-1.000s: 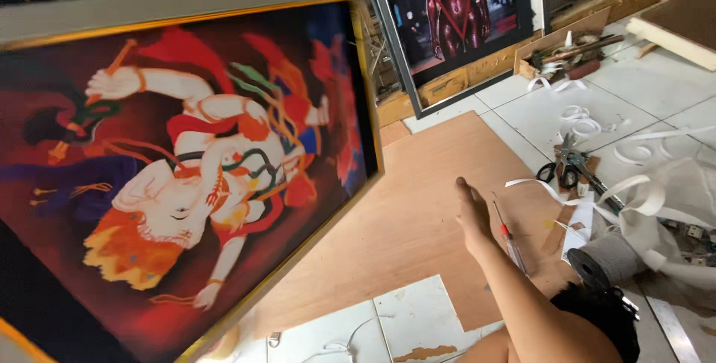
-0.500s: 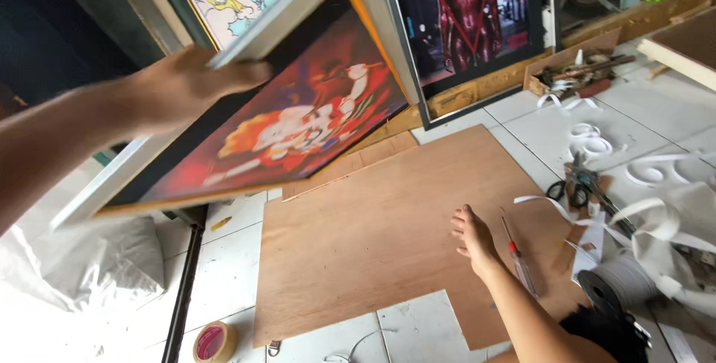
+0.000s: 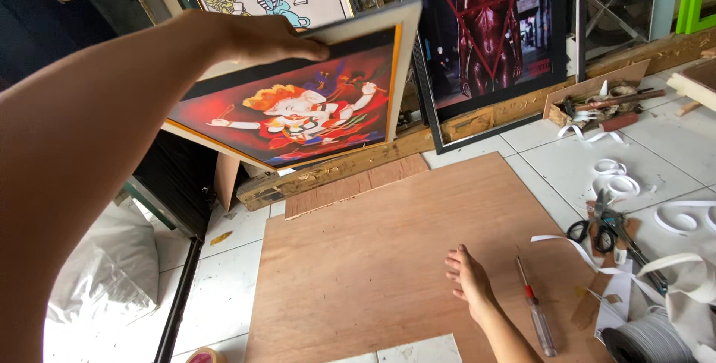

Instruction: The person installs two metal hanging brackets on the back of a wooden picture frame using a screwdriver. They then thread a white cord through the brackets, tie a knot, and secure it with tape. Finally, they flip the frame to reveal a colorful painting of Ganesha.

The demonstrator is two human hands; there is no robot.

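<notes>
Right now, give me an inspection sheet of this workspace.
Surface: plywood sheet lying flat on a white tiled floor.
Job's things: framed painting, tilted, raised off the floor.
Clutter: screwdriver, scissors, white tape strips, tape roll, box of tools.
Grips: left hand grips the painting's top edge; right hand rests open on the plywood.
Cables: nothing seen.
Surroundings: two more framed pictures lean behind; white plastic bag at left.
</notes>
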